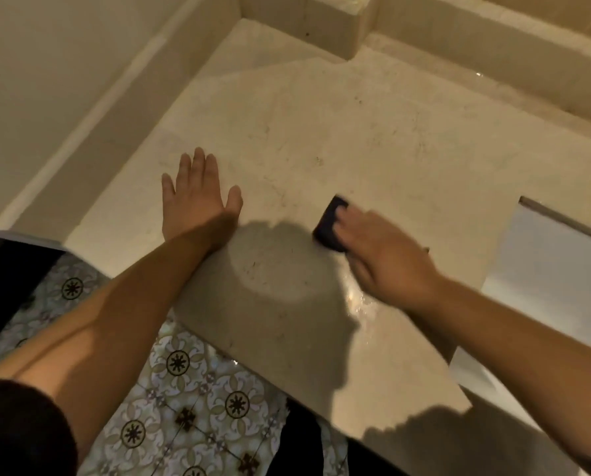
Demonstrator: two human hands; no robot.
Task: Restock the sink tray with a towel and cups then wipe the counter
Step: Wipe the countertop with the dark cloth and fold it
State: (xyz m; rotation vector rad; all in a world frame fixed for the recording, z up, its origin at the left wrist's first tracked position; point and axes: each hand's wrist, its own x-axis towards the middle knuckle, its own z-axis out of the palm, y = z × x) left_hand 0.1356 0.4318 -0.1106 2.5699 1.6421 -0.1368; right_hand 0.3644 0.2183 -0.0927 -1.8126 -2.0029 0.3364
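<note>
A beige stone counter [321, 132] fills the middle of the head view. My left hand [197, 197] lies flat on it, palm down, fingers spread, holding nothing. My right hand [386, 259] presses a small dark cloth or sponge [331, 223] against the counter surface, fingers curled over it; only its far end shows. A wet, shiny patch [359, 300] lies on the counter just beneath my right wrist. No tray, towel or cups are in view.
A white sink basin [548, 269] opens at the right edge of the counter. A raised ledge and wall [321, 32] run along the back. Patterned floor tiles [191, 389] show below the counter's front edge, with a dark object [8, 269] at the far left.
</note>
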